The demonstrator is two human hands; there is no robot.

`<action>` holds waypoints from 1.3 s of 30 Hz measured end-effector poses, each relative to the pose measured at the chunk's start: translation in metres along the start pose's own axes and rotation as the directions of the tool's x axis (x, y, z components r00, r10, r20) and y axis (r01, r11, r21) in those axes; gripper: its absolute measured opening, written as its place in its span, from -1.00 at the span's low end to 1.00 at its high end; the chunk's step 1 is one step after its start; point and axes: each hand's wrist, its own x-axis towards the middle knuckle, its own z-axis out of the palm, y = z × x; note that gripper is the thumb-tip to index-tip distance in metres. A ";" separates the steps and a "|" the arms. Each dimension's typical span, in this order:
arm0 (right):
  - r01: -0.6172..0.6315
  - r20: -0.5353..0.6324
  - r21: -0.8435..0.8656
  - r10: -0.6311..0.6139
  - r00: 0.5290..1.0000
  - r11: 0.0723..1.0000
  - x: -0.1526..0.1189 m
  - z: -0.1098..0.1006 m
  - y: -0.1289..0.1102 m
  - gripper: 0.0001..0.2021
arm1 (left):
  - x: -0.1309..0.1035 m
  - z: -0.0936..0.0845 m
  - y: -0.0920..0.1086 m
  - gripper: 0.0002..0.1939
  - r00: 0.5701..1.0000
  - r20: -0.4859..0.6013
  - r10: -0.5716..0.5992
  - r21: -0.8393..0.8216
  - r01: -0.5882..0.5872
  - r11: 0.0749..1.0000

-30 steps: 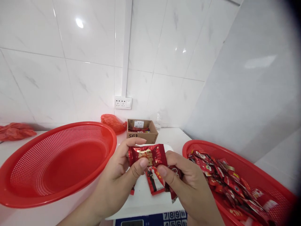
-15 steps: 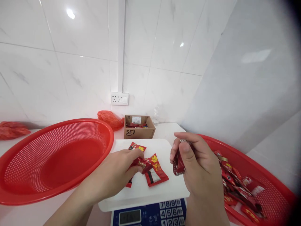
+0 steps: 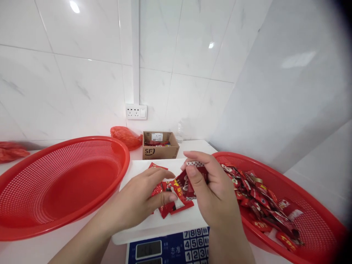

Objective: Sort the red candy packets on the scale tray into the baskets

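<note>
Several red snack packets (image 3: 181, 203) lie on the white tray (image 3: 132, 223) of a blue scale (image 3: 173, 249). Just above them is my left hand (image 3: 145, 194), its thumb and fingers apart, with nothing gripped between them. To its right, my right hand (image 3: 211, 183) is closed on a dark red packet (image 3: 189, 183) with a dotted white edge. That packet is held over the right part of the tray and partly covers the packets behind it.
An empty red basket (image 3: 82, 183) stands at the left. Another red basket (image 3: 316, 227) at the right holds many packets. Behind the tray are a cardboard box (image 3: 161, 152) with packets inside and a red plastic bag (image 3: 126, 137). A second red bag (image 3: 12, 151) lies far left.
My left hand has let go of its packet, which now lies on the tray with the others. My right hand has moved left with its packet, showing more of the right basket.
</note>
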 end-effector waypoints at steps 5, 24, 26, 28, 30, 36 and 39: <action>0.037 0.005 0.071 -0.037 0.999 0.997 -0.006 0.014 -0.002 -0.85 | -0.007 0.004 0.016 -0.76 1.000 -0.023 -0.021 -0.241 0.015 0.970; -0.015 0.061 0.129 0.008 0.998 0.992 -0.003 0.004 0.005 -0.77 | -0.012 -0.002 0.018 -0.64 0.926 -0.334 -0.178 -0.572 -0.049 0.819; -0.077 0.221 0.178 0.036 0.975 0.981 -0.003 0.005 0.002 -0.70 | -0.013 -0.002 0.018 -0.63 0.926 -0.346 -0.153 -0.533 -0.060 0.844; -0.118 0.302 0.180 0.059 0.951 0.977 -0.004 0.007 -0.002 -0.69 | -0.013 -0.001 0.019 -0.66 0.928 -0.352 -0.121 -0.498 -0.076 0.864; -0.109 0.325 0.133 0.061 0.944 0.985 -0.004 0.008 -0.005 -0.74 | -0.014 0.000 0.019 -0.69 0.939 -0.329 -0.099 -0.507 -0.087 0.857; -0.027 0.290 0.069 0.006 0.957 0.997 -0.005 0.011 -0.004 -0.76 | -0.013 0.001 0.020 -0.71 0.969 -0.233 -0.078 -0.580 -0.074 0.811; -0.020 0.263 0.068 0.002 0.965 0.998 -0.006 0.013 -0.003 -0.76 | -0.011 0.002 0.021 -0.75 0.971 -0.227 -0.081 -0.575 -0.066 0.816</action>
